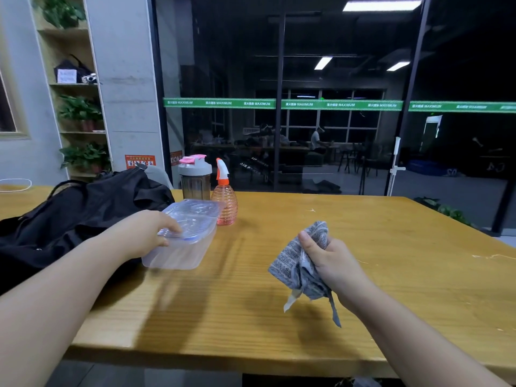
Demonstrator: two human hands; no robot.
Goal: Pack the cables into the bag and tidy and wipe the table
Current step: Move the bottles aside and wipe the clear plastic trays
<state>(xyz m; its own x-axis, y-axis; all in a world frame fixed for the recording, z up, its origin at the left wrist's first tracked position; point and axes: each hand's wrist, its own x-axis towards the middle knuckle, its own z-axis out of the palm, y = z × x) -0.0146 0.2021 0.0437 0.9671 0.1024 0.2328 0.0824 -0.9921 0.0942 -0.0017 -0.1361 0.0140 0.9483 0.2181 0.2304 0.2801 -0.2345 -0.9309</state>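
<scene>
A black bag (83,208) lies on the left part of the wooden table (363,247). Beside it stands a clear plastic box with a lid (190,236). My left hand (145,233) grips the box's near left corner, fingers over the lid and thumb on the side wall. My right hand (326,255) hovers over the middle of the table, clenched round a crumpled grey patterned cloth (301,263) whose ends hang down. No cables are in sight.
An orange spray bottle (224,199) and a grey shaker cup with a pink lid (195,177) stand behind the box. A white cord (16,185) lies at the far left. Small white scraps (491,256) dot the table's right side. Glass wall behind.
</scene>
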